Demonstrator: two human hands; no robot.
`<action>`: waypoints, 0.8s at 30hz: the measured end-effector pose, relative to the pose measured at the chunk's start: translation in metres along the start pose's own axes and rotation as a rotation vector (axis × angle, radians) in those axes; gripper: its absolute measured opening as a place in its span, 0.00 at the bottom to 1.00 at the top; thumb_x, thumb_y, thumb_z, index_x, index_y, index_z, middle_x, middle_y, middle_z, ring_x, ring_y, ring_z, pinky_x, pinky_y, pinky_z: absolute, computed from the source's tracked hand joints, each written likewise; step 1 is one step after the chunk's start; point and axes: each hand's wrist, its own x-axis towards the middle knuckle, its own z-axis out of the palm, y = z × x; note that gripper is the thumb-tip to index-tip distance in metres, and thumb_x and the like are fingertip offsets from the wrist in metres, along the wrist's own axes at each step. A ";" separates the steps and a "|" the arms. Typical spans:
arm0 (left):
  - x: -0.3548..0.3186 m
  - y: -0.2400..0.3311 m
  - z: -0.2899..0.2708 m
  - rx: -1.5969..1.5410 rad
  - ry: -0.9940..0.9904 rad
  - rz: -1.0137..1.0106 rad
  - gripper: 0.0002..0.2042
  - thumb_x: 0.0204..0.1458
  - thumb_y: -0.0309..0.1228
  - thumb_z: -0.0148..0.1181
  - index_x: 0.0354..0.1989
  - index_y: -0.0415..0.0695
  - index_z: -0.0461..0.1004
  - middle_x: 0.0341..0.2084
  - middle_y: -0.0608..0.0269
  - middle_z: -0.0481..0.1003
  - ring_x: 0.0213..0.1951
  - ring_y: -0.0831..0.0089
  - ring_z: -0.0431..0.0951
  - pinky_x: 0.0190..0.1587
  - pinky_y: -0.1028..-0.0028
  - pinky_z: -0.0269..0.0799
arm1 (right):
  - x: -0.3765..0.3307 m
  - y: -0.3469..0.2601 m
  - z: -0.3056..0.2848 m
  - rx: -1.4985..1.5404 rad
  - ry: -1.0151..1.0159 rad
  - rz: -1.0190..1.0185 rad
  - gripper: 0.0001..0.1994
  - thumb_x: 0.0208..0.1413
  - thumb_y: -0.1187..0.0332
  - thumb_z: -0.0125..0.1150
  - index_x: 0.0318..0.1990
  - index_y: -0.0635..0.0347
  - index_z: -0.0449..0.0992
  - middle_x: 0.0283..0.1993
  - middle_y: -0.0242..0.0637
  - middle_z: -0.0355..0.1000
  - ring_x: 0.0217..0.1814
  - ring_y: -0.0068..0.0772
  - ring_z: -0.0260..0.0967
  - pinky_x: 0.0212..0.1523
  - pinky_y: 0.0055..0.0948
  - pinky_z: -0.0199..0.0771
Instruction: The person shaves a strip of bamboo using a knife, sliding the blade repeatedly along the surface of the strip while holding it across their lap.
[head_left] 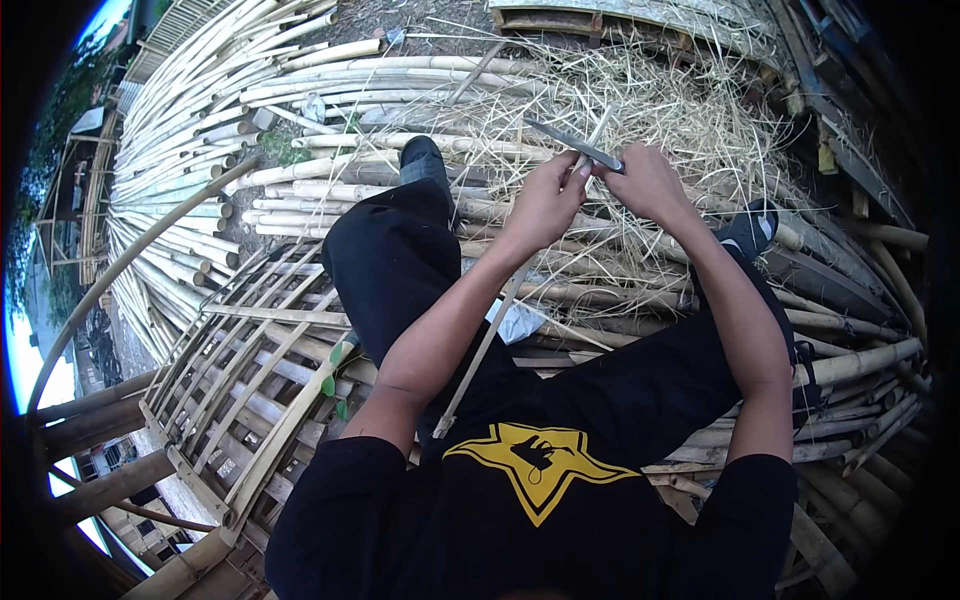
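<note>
In front of me, out between my knees, my left hand [548,203] is closed around a long, thin bamboo strip [482,358]. One end of the strip rises past my fingers, and the rest slants down toward my lap. My right hand [650,184] grips a knife [570,141], its handle mostly hidden in the fist. The blade points up and left and crosses the strip just above my left fingers. I cannot tell whether its edge is cutting in. Below the hands lie pale bamboo shavings [640,115].
Bamboo poles [390,190] lie under and around my legs, with more stacked at the far left [180,215]. A slatted bamboo frame [270,375] is at my left. A white scrap [517,320] lies between my legs. A wooden pallet [640,22] stands at the back.
</note>
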 end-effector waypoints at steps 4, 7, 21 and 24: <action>-0.005 0.007 0.009 0.334 0.186 0.168 0.10 0.58 0.28 0.49 0.41 0.33 0.70 0.15 0.52 0.68 0.15 0.68 0.65 0.21 0.67 0.60 | 0.010 0.007 0.011 -0.021 0.044 0.063 0.15 0.44 0.64 0.55 0.24 0.73 0.76 0.22 0.55 0.72 0.29 0.53 0.74 0.36 0.44 0.74; -0.007 0.011 0.011 0.360 0.236 0.176 0.08 0.58 0.27 0.49 0.39 0.33 0.69 0.14 0.46 0.66 0.15 0.63 0.64 0.22 0.66 0.60 | 0.016 0.011 0.016 -0.033 0.063 0.022 0.13 0.42 0.67 0.54 0.24 0.72 0.76 0.23 0.55 0.73 0.30 0.53 0.74 0.36 0.44 0.74; 0.001 0.003 0.007 0.450 0.176 0.097 0.10 0.58 0.31 0.49 0.36 0.35 0.70 0.19 0.43 0.71 0.22 0.53 0.72 0.29 0.61 0.65 | 0.046 0.036 0.004 -0.222 0.110 0.082 0.13 0.40 0.65 0.57 0.27 0.69 0.77 0.29 0.56 0.75 0.34 0.53 0.75 0.38 0.43 0.75; 0.004 0.001 0.009 0.436 0.216 0.126 0.11 0.58 0.31 0.49 0.37 0.34 0.70 0.20 0.43 0.71 0.22 0.53 0.72 0.28 0.61 0.65 | 0.047 0.037 0.001 -0.215 0.140 0.083 0.13 0.41 0.65 0.58 0.27 0.69 0.77 0.30 0.55 0.75 0.34 0.53 0.75 0.39 0.43 0.75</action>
